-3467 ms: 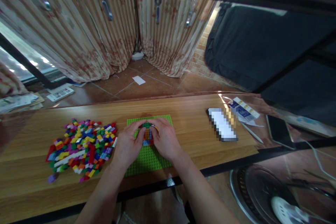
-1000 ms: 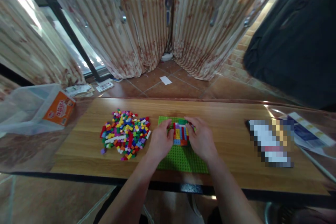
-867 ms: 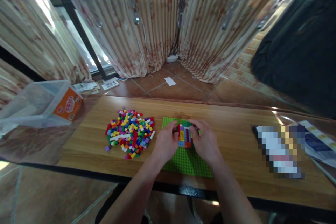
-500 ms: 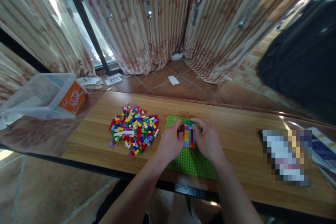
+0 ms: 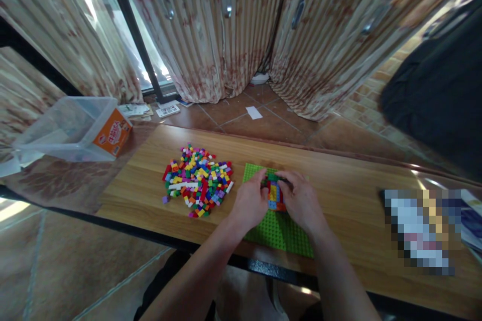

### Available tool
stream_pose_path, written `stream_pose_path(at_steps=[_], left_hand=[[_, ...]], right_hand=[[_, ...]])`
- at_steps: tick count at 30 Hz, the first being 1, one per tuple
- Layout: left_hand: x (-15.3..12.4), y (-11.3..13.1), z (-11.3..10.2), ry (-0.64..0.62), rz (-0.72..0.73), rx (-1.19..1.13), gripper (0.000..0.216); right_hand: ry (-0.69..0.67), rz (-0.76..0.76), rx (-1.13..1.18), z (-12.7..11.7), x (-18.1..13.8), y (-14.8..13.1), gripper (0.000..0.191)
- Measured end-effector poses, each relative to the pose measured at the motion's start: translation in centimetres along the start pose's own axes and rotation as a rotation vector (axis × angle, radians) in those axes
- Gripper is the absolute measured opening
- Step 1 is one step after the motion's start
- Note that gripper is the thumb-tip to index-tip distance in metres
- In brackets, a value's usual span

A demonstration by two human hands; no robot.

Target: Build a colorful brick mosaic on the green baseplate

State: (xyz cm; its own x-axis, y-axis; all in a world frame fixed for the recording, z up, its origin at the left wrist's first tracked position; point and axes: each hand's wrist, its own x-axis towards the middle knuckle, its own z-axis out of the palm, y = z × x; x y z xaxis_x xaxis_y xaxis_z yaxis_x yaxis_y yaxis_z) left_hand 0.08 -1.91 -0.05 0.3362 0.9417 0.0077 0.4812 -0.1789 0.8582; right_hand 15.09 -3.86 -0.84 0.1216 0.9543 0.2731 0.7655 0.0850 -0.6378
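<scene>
Your left hand (image 5: 250, 201) and right hand (image 5: 301, 201) clasp a small multicoloured brick block (image 5: 274, 194) on the green baseplate (image 5: 276, 228), most of the loose brick pile (image 5: 198, 180) unused at left.

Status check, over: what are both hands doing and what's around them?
Left hand and right hand both gripping the brick block on the green baseplate. Loose brick pile left of it, apart. Nothing between the hands and the pile.
</scene>
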Motion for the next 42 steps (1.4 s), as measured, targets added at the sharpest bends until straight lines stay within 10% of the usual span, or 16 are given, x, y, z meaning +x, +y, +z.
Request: stream_pose_path(at_steps=[18, 42], left_hand=[[-0.1, -0.2, 0.2, -0.032, 0.179, 0.203, 0.049], [1.5, -0.8, -0.2, 0.049, 0.056, -0.009, 0.039]], right_hand=[[-0.024, 0.023, 0.017, 0.0, 0.4, 0.3, 0.030], [0.107, 0.129, 0.178, 0.2, 0.1, 0.8, 0.035]])
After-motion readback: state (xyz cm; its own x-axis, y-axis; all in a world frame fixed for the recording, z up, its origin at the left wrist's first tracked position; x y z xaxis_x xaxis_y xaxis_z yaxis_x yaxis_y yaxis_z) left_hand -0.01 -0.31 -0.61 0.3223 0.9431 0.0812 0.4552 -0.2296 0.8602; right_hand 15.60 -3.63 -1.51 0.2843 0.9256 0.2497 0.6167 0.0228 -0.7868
